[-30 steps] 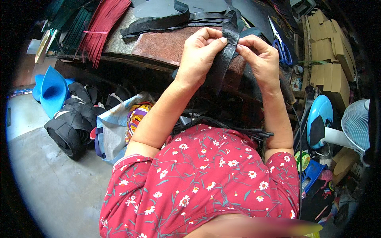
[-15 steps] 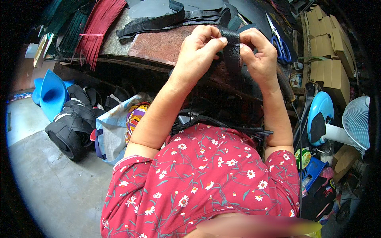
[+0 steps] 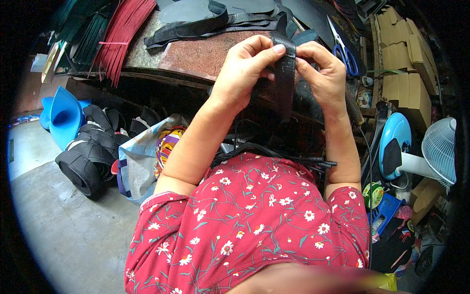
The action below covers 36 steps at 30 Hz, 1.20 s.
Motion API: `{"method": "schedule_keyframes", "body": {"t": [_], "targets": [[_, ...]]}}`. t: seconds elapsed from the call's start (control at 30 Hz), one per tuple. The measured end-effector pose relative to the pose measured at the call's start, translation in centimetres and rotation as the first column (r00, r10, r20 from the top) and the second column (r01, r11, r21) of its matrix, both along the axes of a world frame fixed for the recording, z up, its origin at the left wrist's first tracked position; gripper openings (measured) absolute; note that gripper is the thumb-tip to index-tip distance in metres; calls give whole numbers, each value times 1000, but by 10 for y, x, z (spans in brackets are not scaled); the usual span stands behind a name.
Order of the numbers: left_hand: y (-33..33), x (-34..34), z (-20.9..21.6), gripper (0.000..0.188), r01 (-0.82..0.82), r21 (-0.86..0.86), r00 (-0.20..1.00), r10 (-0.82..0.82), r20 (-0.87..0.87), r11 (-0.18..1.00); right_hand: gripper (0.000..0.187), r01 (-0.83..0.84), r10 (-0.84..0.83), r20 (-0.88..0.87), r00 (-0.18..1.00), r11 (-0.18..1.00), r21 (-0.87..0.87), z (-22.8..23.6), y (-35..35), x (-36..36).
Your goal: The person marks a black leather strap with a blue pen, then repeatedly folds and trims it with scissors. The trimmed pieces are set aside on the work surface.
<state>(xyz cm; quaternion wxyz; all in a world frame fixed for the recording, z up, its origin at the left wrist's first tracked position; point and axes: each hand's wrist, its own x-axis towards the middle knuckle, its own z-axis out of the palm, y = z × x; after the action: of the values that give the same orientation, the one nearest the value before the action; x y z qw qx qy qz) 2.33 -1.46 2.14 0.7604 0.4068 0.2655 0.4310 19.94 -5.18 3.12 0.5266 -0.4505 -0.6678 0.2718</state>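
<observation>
A black leather-like strap (image 3: 284, 83) hangs between my hands just past the table's near edge, its long end pointing down. My left hand (image 3: 248, 63) is closed on its left edge, thumb lying on the front face. On the opposite edge, the fingertips of my right hand (image 3: 321, 71) pinch the strap at nearly the same height. Above my fingers a narrow part of the strap stands up. Behind it on the table lie several black strips (image 3: 196, 32), and blue-handled scissors (image 3: 345, 56) rest to the right of my right hand.
Red strips (image 3: 120, 39) tied in a bundle hang over the table (image 3: 191, 56) at the far left. Black rolled pieces (image 3: 85, 161) and a bag (image 3: 139, 164) stand on the floor at left. Cardboard boxes (image 3: 406, 59) and a fan (image 3: 440, 152) are at right.
My hands have shifted slightly down and turned the strap. More of its lower end now hangs below my fingers, and a narrow part shows above them.
</observation>
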Motion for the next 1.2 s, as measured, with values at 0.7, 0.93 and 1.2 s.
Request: {"method": "schedule_keyframes", "body": {"t": [0.7, 0.93, 1.2], "targets": [[14, -9, 4, 14, -84, -72, 994, 88, 62, 994, 27, 703, -500, 828, 253, 683, 198, -3, 9, 102], [23, -8, 4, 14, -57, -100, 994, 66, 89, 993, 45, 809, -374, 871, 319, 586, -45, -10, 5, 107], [27, -7, -4, 14, -110, -143, 982, 129, 134, 984, 31, 760, -508, 590, 628, 566, -321, -4, 8, 107]]}}
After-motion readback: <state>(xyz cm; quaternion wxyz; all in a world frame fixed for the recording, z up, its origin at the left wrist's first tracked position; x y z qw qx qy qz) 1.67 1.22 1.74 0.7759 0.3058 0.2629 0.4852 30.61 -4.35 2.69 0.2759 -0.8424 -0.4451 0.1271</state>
